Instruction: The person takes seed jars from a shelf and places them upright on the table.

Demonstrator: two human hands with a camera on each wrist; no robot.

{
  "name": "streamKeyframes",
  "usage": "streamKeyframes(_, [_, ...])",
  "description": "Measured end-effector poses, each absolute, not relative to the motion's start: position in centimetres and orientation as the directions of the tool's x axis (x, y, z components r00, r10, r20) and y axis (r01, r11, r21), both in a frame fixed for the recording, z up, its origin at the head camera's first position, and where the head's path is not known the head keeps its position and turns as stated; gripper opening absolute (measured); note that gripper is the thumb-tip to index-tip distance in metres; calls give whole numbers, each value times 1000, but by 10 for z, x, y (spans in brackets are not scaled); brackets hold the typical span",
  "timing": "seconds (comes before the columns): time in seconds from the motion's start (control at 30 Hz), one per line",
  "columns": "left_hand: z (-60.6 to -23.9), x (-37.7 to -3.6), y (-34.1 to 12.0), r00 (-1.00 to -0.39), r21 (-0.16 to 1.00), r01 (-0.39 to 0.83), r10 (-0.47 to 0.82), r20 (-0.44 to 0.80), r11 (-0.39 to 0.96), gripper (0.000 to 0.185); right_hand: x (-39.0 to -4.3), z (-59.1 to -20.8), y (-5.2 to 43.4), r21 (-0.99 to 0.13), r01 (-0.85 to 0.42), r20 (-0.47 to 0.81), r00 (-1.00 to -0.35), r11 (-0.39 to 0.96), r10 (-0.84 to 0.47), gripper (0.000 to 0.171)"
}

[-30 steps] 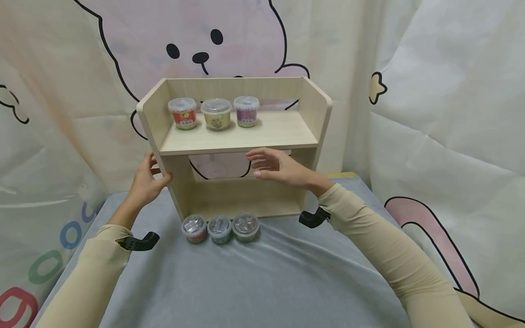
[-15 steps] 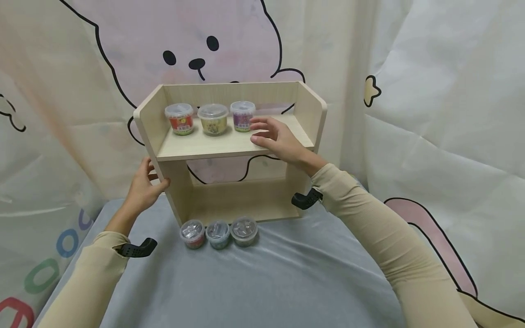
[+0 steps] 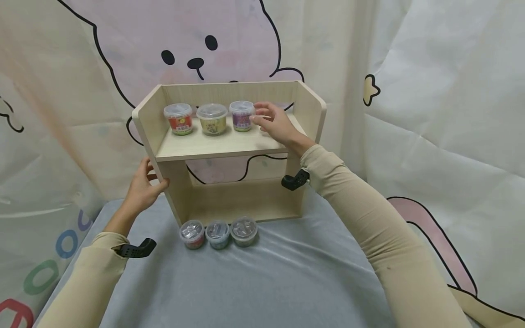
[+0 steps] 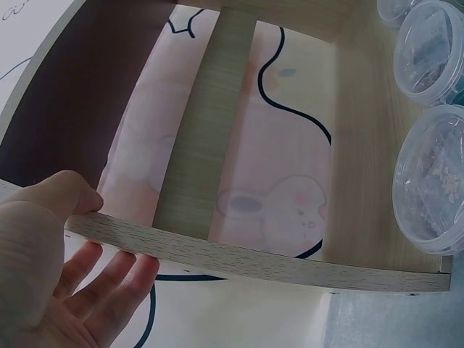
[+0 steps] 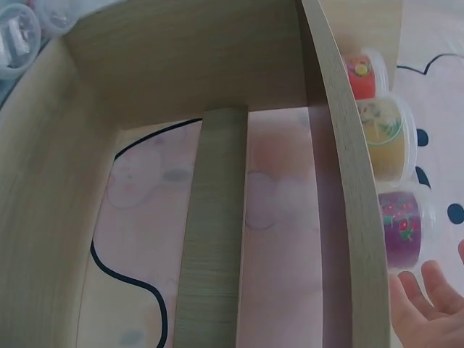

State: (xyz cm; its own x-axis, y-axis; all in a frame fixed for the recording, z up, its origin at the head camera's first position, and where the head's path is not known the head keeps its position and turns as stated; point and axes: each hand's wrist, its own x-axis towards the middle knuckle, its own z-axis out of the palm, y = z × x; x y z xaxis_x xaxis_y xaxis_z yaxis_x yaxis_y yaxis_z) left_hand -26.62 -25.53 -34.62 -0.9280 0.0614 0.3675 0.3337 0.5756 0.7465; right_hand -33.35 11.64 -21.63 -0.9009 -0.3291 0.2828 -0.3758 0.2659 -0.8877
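Purple-label tub [image 3: 242,115] sits on the top board of the wooden shelf unit [image 3: 229,145], rightmost of 3 lidded tubs in a row; yellow-label tub [image 3: 212,119] is mid, red-label tub [image 3: 178,118] left, all upright, just beside each other, toward the far-left part of the board. Right hand [image 3: 274,121] is at the purple tub's right side: fingers relaxed and only a little bent, tips at or touching the tub wall, not wrapped round it yet. Right wrist view shows the fingertips [image 5: 428,290] just beside the purple tub [image 5: 401,227], w/ a hint of a gap, so contact can't be confirmed.

Left hand [image 3: 141,186] grips the unit's left side panel low down, thumb on the front edge, fingers behind; left wrist view confirms thumb [image 4: 76,197] over the panel edge and fingers underneath.

Lower down, 3 more clear-lidded tubs [image 3: 218,233] stand in a row on the grey-covered surface [image 3: 262,282], just in front of the unit's base. Behind everything hangs a cartoon-bear curtain [image 3: 197,41].

Risks, as I judge them: tubs are packed close, so a sideways nudge from the right hand would shove the purple one into the yellow and could domino the row. Round, smooth plastic + fingertip-only grip = slip, and a dropped tub would land among those below. The unit looks light; if the left hand lets up, a pull on the top board could rock or shift it.
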Motion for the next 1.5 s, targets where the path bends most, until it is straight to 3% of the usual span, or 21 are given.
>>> streamKeyframes(0.4, [-346, -266, -255, -938, 744, 302, 47, 343, 596, 78, -360, -218, 103, -904, -287, 210, -944, 317, -256, 62])
streamKeyframes(0.67, [-347, -267, -252, -938, 750, 309, 56, 342, 585, 79, -373, -227, 93, -952, -265, 220, -941, 152, -258, 68])
streamKeyframes(0.9, [-344, -266, -252, -937, 735, 311, 63, 344, 603, 79, -376, -230, 92, -945, -281, 228, -933, 166, -279, 78])
streamKeyframes(1.23, [-343, -266, -255, -940, 743, 298, 50, 337, 599, 79, -376, -227, 85, -935, -259, 199, -948, 240, -249, 76])
streamKeyframes(1.5, [-342, -266, -253, -941, 746, 302, 58, 334, 593, 81, -375, -228, 86, -945, -237, 183, -955, 227, -234, 78])
